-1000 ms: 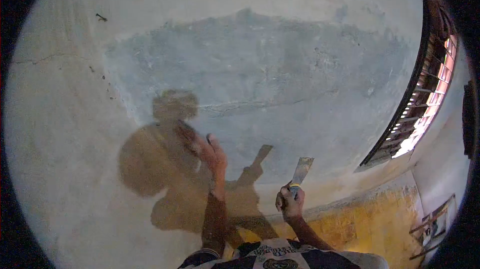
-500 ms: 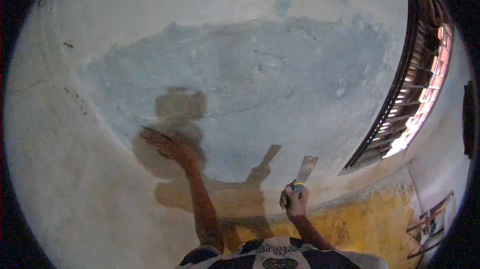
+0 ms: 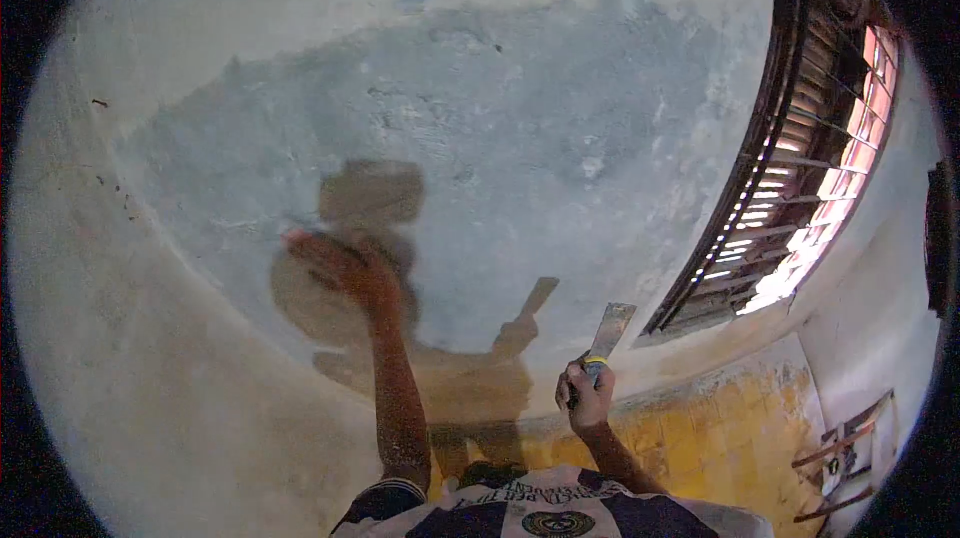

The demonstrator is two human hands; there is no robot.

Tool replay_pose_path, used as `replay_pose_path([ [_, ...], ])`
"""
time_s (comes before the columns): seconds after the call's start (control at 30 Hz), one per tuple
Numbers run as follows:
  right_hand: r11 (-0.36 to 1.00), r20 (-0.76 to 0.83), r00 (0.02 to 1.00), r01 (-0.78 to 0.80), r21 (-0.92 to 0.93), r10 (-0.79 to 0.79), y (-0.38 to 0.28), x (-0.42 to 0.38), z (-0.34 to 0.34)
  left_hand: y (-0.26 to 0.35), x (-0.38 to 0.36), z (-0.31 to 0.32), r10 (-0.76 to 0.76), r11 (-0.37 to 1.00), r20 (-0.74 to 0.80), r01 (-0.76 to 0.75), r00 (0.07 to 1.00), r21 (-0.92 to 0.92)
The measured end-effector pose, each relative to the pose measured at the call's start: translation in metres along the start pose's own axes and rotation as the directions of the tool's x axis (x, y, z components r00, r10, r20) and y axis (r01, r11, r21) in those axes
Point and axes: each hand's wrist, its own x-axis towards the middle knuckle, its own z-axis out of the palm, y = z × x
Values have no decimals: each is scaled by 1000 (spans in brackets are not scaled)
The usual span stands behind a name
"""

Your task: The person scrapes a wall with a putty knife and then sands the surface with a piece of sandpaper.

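Note:
My left hand [image 3: 350, 268] is raised against the wall [image 3: 480, 228], its fingers stretched out over the lower left of a grey-blue patch. Nothing shows in it. To the lower right, my right hand [image 3: 587, 396] is wrapped round the handle of a scraper [image 3: 611, 330]. The broad metal blade points up and stands out in front of the wall. My shadow, with the scraper's outline, falls on the wall between the hands.
A barred, slatted window [image 3: 800, 178] lets in light at the right. Yellow tiles [image 3: 700, 428] cover the lower wall. A wooden frame [image 3: 848, 453] stands at the lower right. A dark object [image 3: 939, 238] is at the far right edge.
The view has shifted, so the window and patch sit further left. My left hand has moved slightly across the wall, and its fingers look more raised. The scraper remains in my right hand.

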Motion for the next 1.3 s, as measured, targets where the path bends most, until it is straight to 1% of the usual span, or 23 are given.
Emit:
replay_pose_path([
  [0.07, 1000, -46, 999, -9, 8, 9, -6, -3, -9, 25, -25, 12, 175, 984, 36, -176, 984, 37],
  [0.13, 1000, -53, 999, 11, 29, -10, -15, -4, -15, 53, -40, 7, 248, 962, 184, -264, 951, 65],
  [0.2, 999, -55, 998, 19, 38, -17, -23, -8, -22, 83, -45, -14, 199, 962, 422, -259, 884, 90],
  [0.27, 999, -51, 998, 30, 40, -28, -28, -7, -26, 69, -28, -7, 112, 993, 287, -115, 951, -4],
  [0.33, 999, -84, 996, 27, 18, -25, -26, -9, -32, 18, 2, 22, 69, 995, 171, -56, 983, -77],
  [0.37, 1000, -99, 995, 23, 6, -22, -25, -11, -35, -1, 14, 33, 52, 993, 147, -36, 988, -111],
  [0.43, 996, -80, 996, 35, 88, -28, -31, -13, -33, 7, 16, 43, 22, 994, 120, -9, 992, -106],
  [0.47, 991, -71, 997, 41, 129, -32, -32, -13, -32, 20, 7, 46, 36, 997, 120, -27, 992, -78],
  [0.5, 989, -66, 997, 47, 143, -38, -32, -14, -32, 42, -9, 40, 97, 995, 142, -94, 985, -29],
  [0.57, 984, -56, 997, 56, 167, -47, -30, -14, -30, 84, -34, 16, 237, 968, 251, -251, 938, 25],
  [0.67, 993, -22, 999, 46, 112, -44, -29, -15, -22, 100, -42, -13, 416, 908, 431, -390, 801, -151],
  [0.77, 988, -20, 999, 39, 148, -36, -28, -18, -17, 89, 2, -23, 158, 987, 243, -156, 957, -28],
  [0.8, 989, -18, 999, 48, 138, -46, -28, -19, -17, 43, 17, 10, 203, 978, 157, -191, 967, -86],
  [0.83, 990, -16, 998, 56, 131, -54, -29, -20, -17, 24, 24, 25, 213, 972, 90, -202, 973, -116],
  [0.87, 990, -14, 998, 61, 125, -60, -28, -23, -15, 6, 31, 41, 222, 965, 22, -217, 975, -144],
  [0.9, 989, -21, 998, 55, 139, -52, -28, -25, -11, 14, 30, 38, 201, 968, -24, -203, 979, -148],
  [0.97, 984, -36, 998, 47, 169, -42, -27, -28, -3, 31, 14, 34, 158, 979, 37, -152, 987, -135],
  [1.03, 987, -25, 999, 39, 155, -36, -18, -32, 2, 49, -18, 25, 105, 992, 244, -85, 964, -91],
  [1.1, 993, 4, 1000, 24, 114, -24, -10, -34, 8, 68, -35, 3, 131, 991, 383, -112, 914, -73],
  [1.17, 999, 40, 999, -2, 49, 0, -3, -38, 13, 95, -31, -42, 247, 969, 467, -229, 849, -97],
  [1.2, 998, 30, 999, -12, 68, 10, -5, -42, 18, 88, -24, -37, 201, 979, 394, -171, 897, -110],
  [1.27, 993, 9, 1000, -29, 113, 28, -11, -51, 31, 46, 6, -7, 100, 986, 245, -64, 964, -153],
  [1.3, 993, 0, 999, -36, 110, 37, -11, -56, 31, -15, 23, 31, 271, 946, 146, -234, 952, -226],
])
